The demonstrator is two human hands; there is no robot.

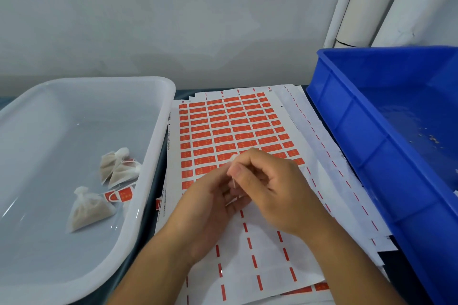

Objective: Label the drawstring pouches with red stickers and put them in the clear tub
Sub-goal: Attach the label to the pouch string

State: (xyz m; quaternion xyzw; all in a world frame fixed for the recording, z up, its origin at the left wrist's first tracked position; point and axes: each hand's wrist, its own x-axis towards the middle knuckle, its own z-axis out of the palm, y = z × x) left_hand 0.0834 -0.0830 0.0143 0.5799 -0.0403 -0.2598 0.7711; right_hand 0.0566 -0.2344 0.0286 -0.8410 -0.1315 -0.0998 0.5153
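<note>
Both hands meet over the sheet of red stickers (230,129) in the middle of the table. My right hand (270,188) has its fingers curled and pinches a small white pouch (233,158), of which only a tip and a thin string show. My left hand (208,205) is cupped beneath it, touching the same pouch from the left. The clear tub (151,146) stands at the left and holds three filled pouches (89,210), with red stickers (121,193) on their strings.
A blue plastic crate (371,131) stands at the right, tilted, with crumbs inside. Used sticker backing sheets (309,126) lie stacked under the red sheet and reach toward the crate. White tubes (366,7) lean on the wall behind.
</note>
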